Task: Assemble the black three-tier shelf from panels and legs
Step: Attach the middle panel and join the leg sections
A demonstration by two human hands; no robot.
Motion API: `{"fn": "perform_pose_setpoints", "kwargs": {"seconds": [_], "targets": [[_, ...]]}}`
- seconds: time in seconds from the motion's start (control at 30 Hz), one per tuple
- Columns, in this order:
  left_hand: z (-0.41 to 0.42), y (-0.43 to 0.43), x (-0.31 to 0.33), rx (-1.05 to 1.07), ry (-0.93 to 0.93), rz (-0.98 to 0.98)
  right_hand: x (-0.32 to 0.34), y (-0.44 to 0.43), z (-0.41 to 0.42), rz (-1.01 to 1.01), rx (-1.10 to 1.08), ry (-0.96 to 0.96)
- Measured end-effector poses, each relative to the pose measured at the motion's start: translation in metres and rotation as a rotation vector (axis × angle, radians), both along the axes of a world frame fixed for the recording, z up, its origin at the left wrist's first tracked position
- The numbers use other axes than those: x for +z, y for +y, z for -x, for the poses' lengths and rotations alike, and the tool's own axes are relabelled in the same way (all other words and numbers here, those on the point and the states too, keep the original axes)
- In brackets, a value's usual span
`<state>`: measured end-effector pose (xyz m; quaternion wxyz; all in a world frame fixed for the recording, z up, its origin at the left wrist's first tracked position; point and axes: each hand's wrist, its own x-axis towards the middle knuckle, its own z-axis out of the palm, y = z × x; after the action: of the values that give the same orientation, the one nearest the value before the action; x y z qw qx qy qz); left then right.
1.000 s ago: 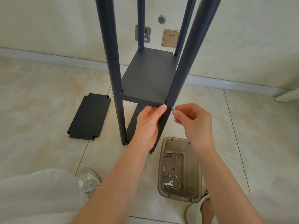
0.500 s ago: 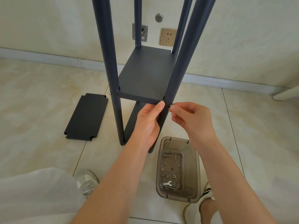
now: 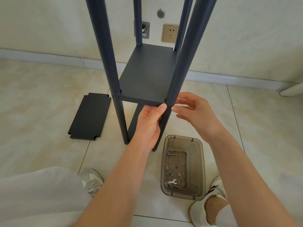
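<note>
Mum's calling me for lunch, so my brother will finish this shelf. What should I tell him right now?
Left hand grips the front right leg just under the middle panel.
Right hand is open, fingertips at that corner; I can't see a screw there.
Done: four legs stand, middle panel between them, lower panel beneath, one screw showing at the front left corner.
Left: fasten the front right corner, then fit the loose panel lying on the floor. Spare screws, nuts and a wrench sit in the brown tub.
</note>
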<state>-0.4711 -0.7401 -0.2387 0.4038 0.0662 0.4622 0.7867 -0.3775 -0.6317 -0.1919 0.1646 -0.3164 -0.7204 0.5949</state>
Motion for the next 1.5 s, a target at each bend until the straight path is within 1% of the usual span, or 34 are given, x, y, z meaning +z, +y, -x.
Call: {"fn": "perform_pose_setpoints", "kwargs": {"seconds": [0.07,0.1,0.23,0.43,0.6,0.67,0.7,0.77,0.8,0.87,0.9,0.93,1.0,1.13,1.23,1.3,1.37,1.4,1.5], "targets": [[-0.003,-0.005,-0.001,0.016,-0.021,0.027,-0.004,0.000,-0.002,0.131,0.061,0.034],[-0.005,-0.007,-0.001,0.024,-0.044,0.039,-0.006,0.000,-0.003,0.158,0.088,0.056],[-0.013,-0.018,-0.002,0.036,-0.070,0.119,-0.011,-0.005,-0.007,0.165,0.089,0.093],[-0.020,-0.031,-0.002,0.033,0.000,0.229,-0.012,-0.009,-0.012,0.142,0.101,0.088],[-0.023,-0.034,0.000,0.018,0.126,0.361,-0.012,-0.013,-0.014,0.123,0.076,0.080],[-0.020,-0.036,0.000,0.026,0.241,0.468,-0.011,-0.013,-0.013,0.118,0.079,0.064],[-0.020,-0.038,0.000,0.041,0.356,0.546,-0.010,-0.012,-0.013,0.118,0.085,0.062],[-0.023,-0.047,-0.004,0.125,0.716,0.683,-0.008,-0.012,-0.013,0.120,0.093,0.060],[-0.026,-0.052,-0.006,0.205,0.921,0.707,-0.008,-0.012,-0.013,0.125,0.099,0.061],[-0.029,-0.057,-0.007,0.323,1.271,0.671,-0.009,-0.011,-0.014,0.142,0.111,0.068],[-0.029,-0.056,-0.007,0.339,1.393,0.646,-0.010,-0.010,-0.014,0.151,0.114,0.074],[-0.027,-0.053,-0.005,0.327,1.473,0.641,-0.010,-0.009,-0.014,0.156,0.115,0.078],[-0.022,-0.046,0.001,0.295,1.532,0.688,-0.010,-0.009,-0.014,0.158,0.114,0.080],[-0.014,-0.037,0.010,0.261,1.553,0.753,-0.011,-0.007,-0.016,0.186,0.142,0.078],[-0.016,-0.034,0.012,0.204,1.518,0.784,-0.011,-0.004,-0.020,0.287,0.178,0.052],[-0.020,-0.034,0.012,0.208,1.511,0.800,-0.012,-0.003,-0.017,0.340,0.107,0.055],[-0.021,-0.034,0.011,0.242,1.561,0.797,-0.012,-0.006,-0.010,0.341,-0.016,0.023],[-0.020,-0.034,0.011,0.252,1.590,0.791,-0.012,-0.009,-0.005,0.331,-0.043,-0.013],[-0.017,-0.035,0.011,0.206,1.609,0.747,-0.010,-0.019,0.007,0.263,0.028,-0.105]]}}
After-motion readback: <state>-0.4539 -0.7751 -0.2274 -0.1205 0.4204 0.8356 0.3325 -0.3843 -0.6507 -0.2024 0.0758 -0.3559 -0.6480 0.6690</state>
